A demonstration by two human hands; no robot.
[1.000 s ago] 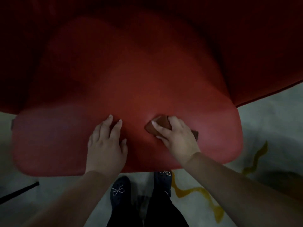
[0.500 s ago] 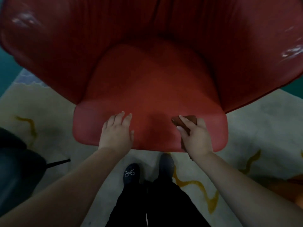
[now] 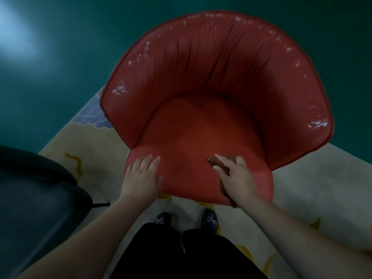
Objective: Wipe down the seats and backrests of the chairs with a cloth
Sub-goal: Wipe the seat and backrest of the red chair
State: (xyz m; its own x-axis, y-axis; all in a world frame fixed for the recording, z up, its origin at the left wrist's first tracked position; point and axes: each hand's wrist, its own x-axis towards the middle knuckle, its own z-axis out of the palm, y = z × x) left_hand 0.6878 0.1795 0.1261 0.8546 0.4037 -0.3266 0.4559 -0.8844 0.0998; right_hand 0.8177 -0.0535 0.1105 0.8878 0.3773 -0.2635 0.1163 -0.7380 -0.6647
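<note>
Both hands on the seat's (image 3: 201,141) front edge, cloth (image 3: 222,168) under the right.

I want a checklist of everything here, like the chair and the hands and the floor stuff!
Surface: red chair seat, front edge nearest the person.
Job's things: brown cloth on the seat front; curved backrest shiny, creased.
Clutter: nothing seen.
Grippers: left hand flat on the seat's front left; right hand holds the cloth against the seat.
Cables: nothing seen.
Surroundings: cream rug with yellow squiggles, teal floor, dark chair at left, two dark shoes.
</note>
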